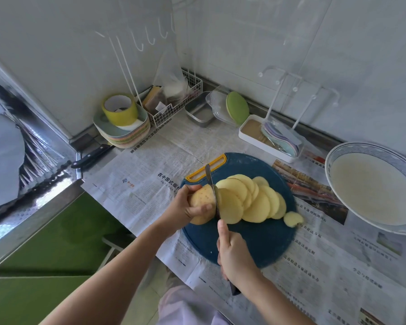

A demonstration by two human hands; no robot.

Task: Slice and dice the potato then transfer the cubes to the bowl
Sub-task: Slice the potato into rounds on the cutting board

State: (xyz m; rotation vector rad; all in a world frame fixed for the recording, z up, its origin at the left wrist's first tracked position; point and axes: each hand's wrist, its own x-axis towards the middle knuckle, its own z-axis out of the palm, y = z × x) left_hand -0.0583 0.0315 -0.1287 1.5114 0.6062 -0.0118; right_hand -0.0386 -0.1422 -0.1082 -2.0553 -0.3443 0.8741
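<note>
— Whereabouts of the potato (201, 200)?
— On the left part of a round dark-blue cutting board (256, 245), lying on its side, skin still on the uncut end.

— Held how?
— By the left hand (185, 207), fingers curled over the top, thumb pressed against the near side.

— And the right hand (234, 254)?
— Wrapped round the handle of a knife (212, 181), forefinger stretched along the spine. Keeps the blade upright against the potato's cut face, tip aimed away toward the board's yellow handle slot (189, 177).

— Anything cut already?
— Yes: a fan of overlapping round slices (256, 207) just right of the blade, leaning one on another across the board. Beyond them, 1 small end piece (293, 219) at the board's right edge.

— Position of the bowl (361, 146)?
— Far right, well apart from the board. Wide, white inside, blue pattern round the rim.

— Underneath?
— Sheets of newspaper (145, 184) spread over the counter.

— Further back?
— At the left, a second knife with a black handle (92, 157). Next to it, a stack of pastel plates (124, 137) with a yellow-green roll (120, 110) on top. Then a white wire basket (176, 106), a metal container (198, 113) and a white tray (253, 134) of pastel pieces.
</note>
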